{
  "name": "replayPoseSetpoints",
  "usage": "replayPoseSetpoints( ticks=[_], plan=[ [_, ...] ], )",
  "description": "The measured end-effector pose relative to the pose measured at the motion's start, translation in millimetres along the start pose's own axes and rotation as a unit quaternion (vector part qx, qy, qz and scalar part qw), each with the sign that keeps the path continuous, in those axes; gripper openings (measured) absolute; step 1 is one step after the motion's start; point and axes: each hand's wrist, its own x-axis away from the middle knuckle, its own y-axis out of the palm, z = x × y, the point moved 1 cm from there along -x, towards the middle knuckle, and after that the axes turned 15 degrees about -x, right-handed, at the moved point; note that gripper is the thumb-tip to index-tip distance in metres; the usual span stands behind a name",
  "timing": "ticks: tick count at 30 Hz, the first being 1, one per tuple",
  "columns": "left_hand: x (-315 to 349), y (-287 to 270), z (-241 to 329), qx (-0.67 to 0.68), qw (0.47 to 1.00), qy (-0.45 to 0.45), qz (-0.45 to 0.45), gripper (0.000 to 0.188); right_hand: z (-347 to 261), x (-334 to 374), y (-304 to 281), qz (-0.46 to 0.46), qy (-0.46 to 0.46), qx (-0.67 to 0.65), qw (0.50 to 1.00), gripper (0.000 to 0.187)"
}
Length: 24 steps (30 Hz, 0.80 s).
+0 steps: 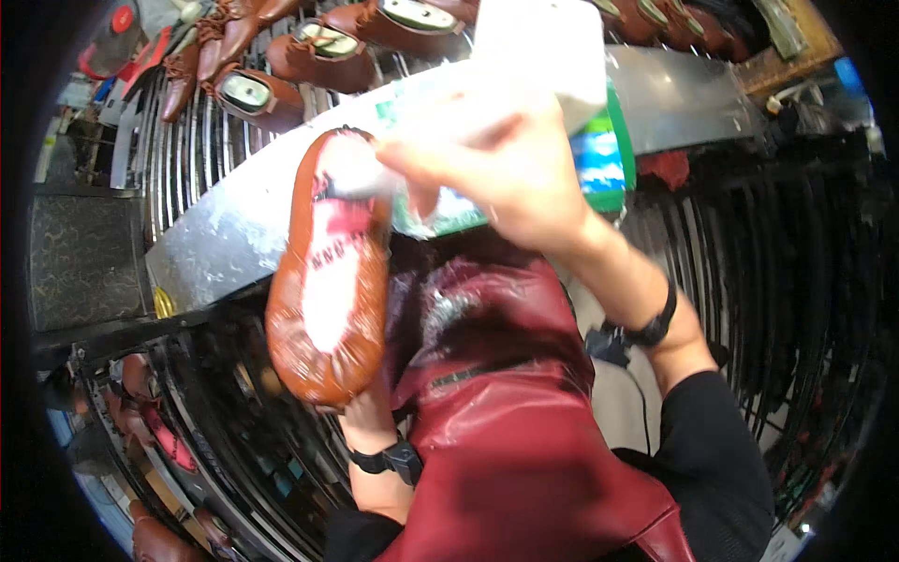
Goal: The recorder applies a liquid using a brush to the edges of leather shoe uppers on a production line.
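Note:
A brown leather shoe upper (328,281), stretched over a last, is held with its underside up. Its leather edges are gathered in pleats round a pale pink insole with dark markings. My left hand (337,408) closes round it from beneath, most of its fingers hidden by the shoe. Over the end farther from me reaches my right hand (524,183), blurred by motion. Its fingers are drawn together at a smeared white thing (370,178) touching or just above the insole; its kind cannot be made out. Behind that hand stands a white container (552,56).
A metal ledge (211,248) curves across in front of me, with a green-and-blue packet (599,155) on it. Several brown shoes (323,56) rest on the rack of metal bars (187,169) beyond. Black slatted racks (777,281) flank me, and a red apron (506,412) covers my lap.

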Motion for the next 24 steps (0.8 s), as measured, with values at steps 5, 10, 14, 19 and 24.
replayPoseSetpoints(
  ticks=[5, 10, 14, 19, 24],
  plan=[
    [-54.7, -24.6, 15.9, 0.329, 0.939, -0.097, 0.024, 0.055, 48.7, 29.2, 17.6, 0.174, 0.103, -0.195, 0.96, 0.01],
    [-149.2, -77.6, -26.9, 0.421, 0.893, -0.162, 0.002, 0.052, 76.7, 25.2, 24.8, 0.292, 0.048, -0.125, 0.947, 0.014],
    [-331.0, -122.1, -93.6, 0.068, 0.992, -0.042, 0.092, 0.041, 69.6, 51.2, 16.7, 0.319, 0.097, -0.128, 0.934, 0.013],
    [-461.3, -84.8, -118.2, -0.486, 0.859, -0.154, 0.052, 0.063, 69.0, 52.3, 15.1, 0.314, 0.091, -0.114, 0.938, 0.016],
    [-456.0, -55.2, -101.6, -0.484, 0.863, -0.138, 0.039, 0.071, 53.2, 51.7, 18.8, 0.328, 0.095, -0.137, 0.93, 0.016]
  ],
)
